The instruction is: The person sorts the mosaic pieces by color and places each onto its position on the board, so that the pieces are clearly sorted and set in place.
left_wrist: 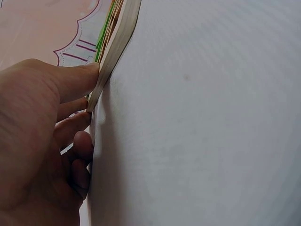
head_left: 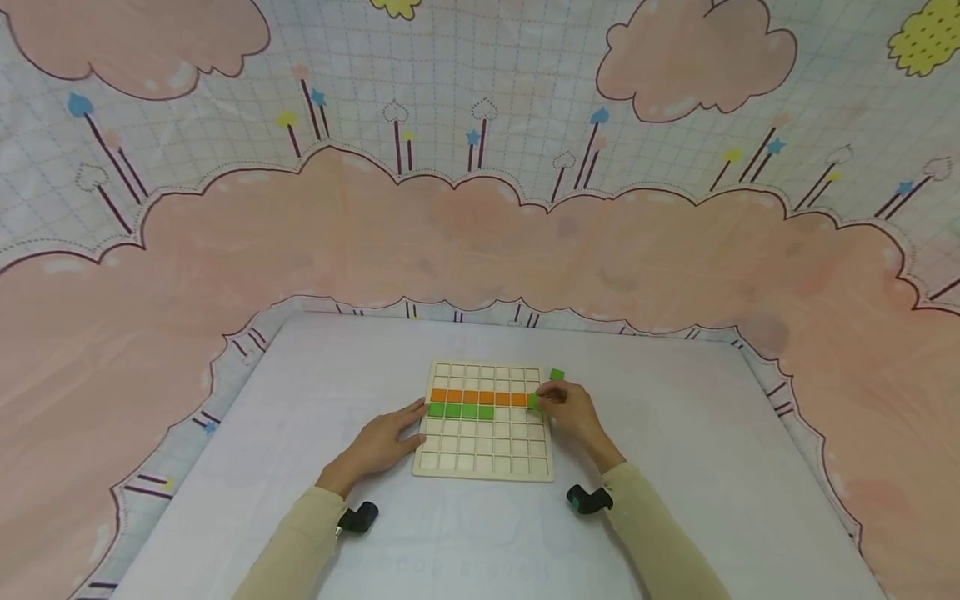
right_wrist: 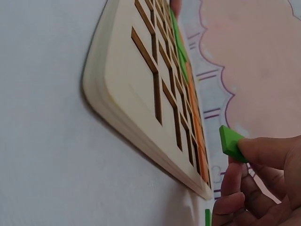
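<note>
A pale wooden grid board [head_left: 480,467] lies on the white table, with a row of several orange tiles [head_left: 480,397] across it. Nearer me, several green tiles [head_left: 461,411] fill the left part of the following row. My right hand [head_left: 573,412] pinches a loose green square tile [right_wrist: 231,143] between thumb and fingertips, held over the board's right edge. Another green tile [head_left: 557,375] lies just past the board's upper right corner. My left hand [head_left: 378,442] rests at the board's left edge, its thumb [left_wrist: 77,81] and fingertips touching the side.
The white tabletop [head_left: 262,450] extends around the board. A cloth with pink clouds and candle drawings [head_left: 480,242] stands behind the table and runs down both its sides. Each wrist wears a small black camera [head_left: 588,500].
</note>
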The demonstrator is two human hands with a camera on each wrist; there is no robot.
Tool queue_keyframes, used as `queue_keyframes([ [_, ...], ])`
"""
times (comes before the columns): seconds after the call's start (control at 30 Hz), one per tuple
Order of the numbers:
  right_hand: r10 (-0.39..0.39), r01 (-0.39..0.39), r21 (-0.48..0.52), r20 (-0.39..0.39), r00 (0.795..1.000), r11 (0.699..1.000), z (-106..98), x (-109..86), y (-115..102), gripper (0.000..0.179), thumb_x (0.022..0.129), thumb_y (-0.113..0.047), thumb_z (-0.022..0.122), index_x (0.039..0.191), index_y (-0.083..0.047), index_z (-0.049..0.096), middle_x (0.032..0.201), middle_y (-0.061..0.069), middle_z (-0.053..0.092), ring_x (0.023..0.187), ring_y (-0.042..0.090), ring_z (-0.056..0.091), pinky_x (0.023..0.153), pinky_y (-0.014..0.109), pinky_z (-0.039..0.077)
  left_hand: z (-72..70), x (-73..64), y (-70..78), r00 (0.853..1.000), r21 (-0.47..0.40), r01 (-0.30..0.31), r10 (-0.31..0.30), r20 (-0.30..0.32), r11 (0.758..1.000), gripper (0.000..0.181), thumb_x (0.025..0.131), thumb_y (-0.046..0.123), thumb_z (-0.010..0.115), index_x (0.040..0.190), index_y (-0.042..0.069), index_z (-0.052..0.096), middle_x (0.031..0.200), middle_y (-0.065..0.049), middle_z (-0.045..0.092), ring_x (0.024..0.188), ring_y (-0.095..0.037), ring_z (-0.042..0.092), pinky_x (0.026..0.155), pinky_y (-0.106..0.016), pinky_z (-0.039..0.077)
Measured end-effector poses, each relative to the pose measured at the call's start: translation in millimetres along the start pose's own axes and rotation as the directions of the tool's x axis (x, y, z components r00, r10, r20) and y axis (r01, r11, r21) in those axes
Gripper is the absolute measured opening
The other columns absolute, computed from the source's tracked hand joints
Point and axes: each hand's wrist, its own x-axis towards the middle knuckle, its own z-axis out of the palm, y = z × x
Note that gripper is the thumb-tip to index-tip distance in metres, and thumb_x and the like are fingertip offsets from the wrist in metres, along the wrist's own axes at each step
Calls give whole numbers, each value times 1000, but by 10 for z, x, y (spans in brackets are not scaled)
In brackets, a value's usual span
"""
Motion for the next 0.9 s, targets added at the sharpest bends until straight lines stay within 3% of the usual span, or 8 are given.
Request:
queue_keyframes([
  [0.2, -13, 12, 33, 26, 1000, 999, 88, -13, -5, 10, 88, -6, 68, 98, -7, 71, 94, 8, 70, 81, 16, 61, 71, 24, 51, 21, 12, -12, 1000, -4, 2, -2, 5, 1000, 61, 96, 32, 62, 150, 16, 41, 160, 0, 32, 144, -33, 38, 117, -55, 33],
  [0.9, -36, 36, 11, 70, 997, 999, 289, -72, -143, 12, 85, -6, 72, 96, -10, 74, 91, 4, 72, 81, 14, 63, 74, 28, 54, 8, 14, -11, 1000, 7, 8, -8, 3, 1000, 61, 95, 32, 63, 150, 16, 41, 161, 1, 32, 145, -32, 38, 117, -55, 33],
])
